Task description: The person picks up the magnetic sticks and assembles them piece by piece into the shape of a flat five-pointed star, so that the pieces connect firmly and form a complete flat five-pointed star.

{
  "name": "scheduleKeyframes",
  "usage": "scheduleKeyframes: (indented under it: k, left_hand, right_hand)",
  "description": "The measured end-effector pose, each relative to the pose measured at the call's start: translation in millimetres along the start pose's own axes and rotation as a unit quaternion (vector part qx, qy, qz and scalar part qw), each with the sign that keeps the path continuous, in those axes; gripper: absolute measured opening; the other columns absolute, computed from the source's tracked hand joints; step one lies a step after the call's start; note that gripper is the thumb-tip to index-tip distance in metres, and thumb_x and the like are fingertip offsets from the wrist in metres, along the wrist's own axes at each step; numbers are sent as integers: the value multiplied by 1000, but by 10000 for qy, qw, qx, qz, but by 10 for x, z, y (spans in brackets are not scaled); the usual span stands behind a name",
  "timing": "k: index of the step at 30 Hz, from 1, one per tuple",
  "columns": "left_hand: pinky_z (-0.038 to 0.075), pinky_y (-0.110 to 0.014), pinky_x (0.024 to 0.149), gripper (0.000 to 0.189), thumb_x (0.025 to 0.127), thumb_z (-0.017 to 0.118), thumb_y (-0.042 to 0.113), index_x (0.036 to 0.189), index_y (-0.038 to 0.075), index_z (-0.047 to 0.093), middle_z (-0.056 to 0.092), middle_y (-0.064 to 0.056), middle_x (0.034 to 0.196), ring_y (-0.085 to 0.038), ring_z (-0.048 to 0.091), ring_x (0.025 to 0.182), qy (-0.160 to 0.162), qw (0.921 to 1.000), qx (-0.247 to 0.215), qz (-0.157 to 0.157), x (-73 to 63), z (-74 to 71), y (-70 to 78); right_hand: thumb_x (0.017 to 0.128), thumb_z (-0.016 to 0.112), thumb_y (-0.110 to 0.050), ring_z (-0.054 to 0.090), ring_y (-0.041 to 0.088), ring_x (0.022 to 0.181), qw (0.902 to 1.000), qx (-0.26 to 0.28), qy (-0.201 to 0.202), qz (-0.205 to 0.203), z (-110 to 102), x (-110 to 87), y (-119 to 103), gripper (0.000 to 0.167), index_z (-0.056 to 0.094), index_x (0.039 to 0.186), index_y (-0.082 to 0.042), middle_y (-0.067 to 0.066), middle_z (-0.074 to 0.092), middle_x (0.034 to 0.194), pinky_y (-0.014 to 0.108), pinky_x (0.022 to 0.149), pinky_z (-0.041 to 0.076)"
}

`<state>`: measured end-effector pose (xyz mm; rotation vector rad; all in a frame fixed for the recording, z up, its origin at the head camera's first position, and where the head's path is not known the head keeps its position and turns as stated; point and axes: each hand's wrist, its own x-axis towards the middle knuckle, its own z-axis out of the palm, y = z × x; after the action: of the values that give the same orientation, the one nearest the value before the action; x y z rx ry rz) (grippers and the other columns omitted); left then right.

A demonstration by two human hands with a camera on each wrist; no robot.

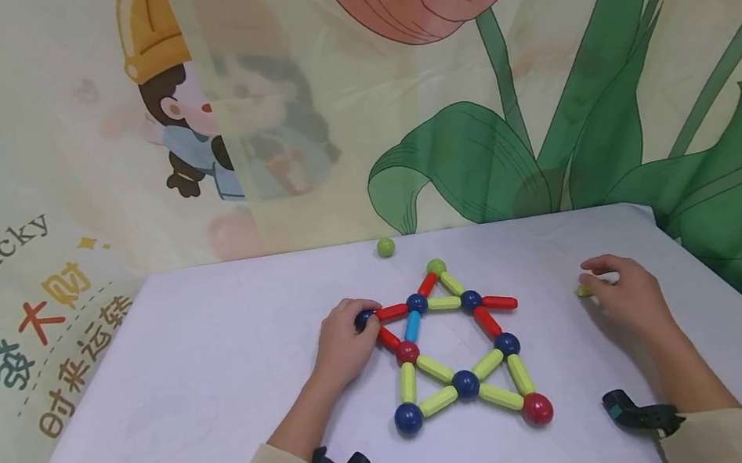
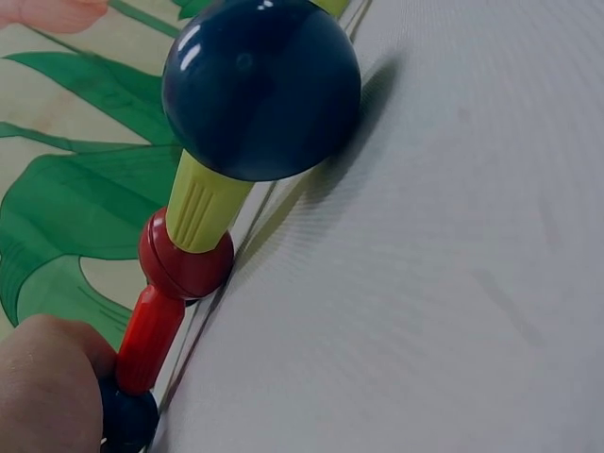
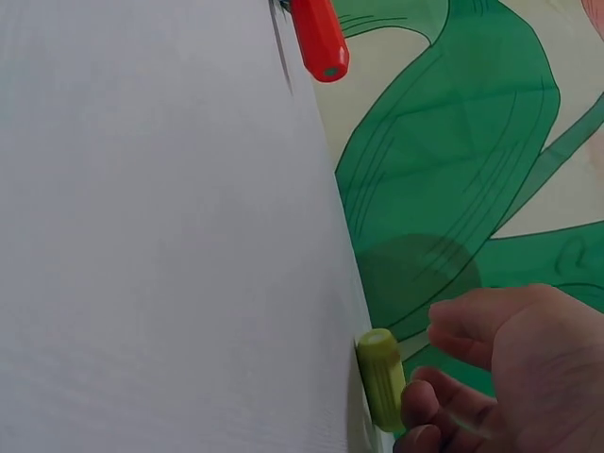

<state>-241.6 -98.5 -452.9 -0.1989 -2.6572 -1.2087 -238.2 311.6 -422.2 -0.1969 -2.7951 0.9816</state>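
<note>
A star-like frame of magnetic rods and balls lies on the white table, with a blue ball (image 1: 465,384) joining its lower yellow-green rods. My left hand (image 1: 347,342) grips the blue ball (image 1: 364,319) at the frame's left corner, where two red rods meet. In the left wrist view that ball (image 2: 129,415) is partly hidden behind the hand. Off to the right, my right hand (image 1: 629,294) has its fingertips right beside a loose yellow-green rod (image 3: 381,380); thumb and forefinger are apart. A red rod (image 1: 500,303) sticks out of the frame's right side with its outer end free.
A loose green ball (image 1: 385,247) sits near the table's back edge, behind the frame. Another green ball (image 1: 436,268) tops the frame, and a red ball (image 1: 537,409) forms its lower right corner. A printed cloth (image 1: 468,162) hangs behind the table (image 1: 221,379).
</note>
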Motion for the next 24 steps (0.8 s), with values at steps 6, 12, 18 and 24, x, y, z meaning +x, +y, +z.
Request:
scheduleKeyframes:
  k: [6,12,18,24]
  left_hand:
    - [57,-48,98,26,96,63,18,119,14,74,70,-8,122,-28,63,118,-2,10000,5,-21,-6,6,7]
    - [57,-48,98,26,96,63,18,120,14,74,69,-8,122,-28,63,118,-29,10000,-19,-40,0,1,14]
    - [57,-48,98,26,96,63,19,120,14,74,69,-8,121,-28,63,117,-47,10000,-7,-50,-1,-8,24]
    - [57,-47,98,26,97,63,19,120,14,74,69,-8,122,-28,63,117,-56,10000,4,-57,-4,-18,26]
  right_hand:
    - [105,51,-28,51,52,120,9999,-24,21,142,-39,5,76,47,55,137,7,37,49,140,52,84,56]
    - [103,50,-24,67,38,96,9996,2,-111,256,-67,17,159,46,55,137,8,36,51,137,24,66,51]
    - [98,50,-14,58,49,113,9992,-13,-300,272,-80,20,210,46,55,138,9,38,50,140,38,75,56]
    - [97,59,-13,46,56,124,9986,-32,-433,289,-73,17,218,44,57,135,9,40,49,139,63,94,50]
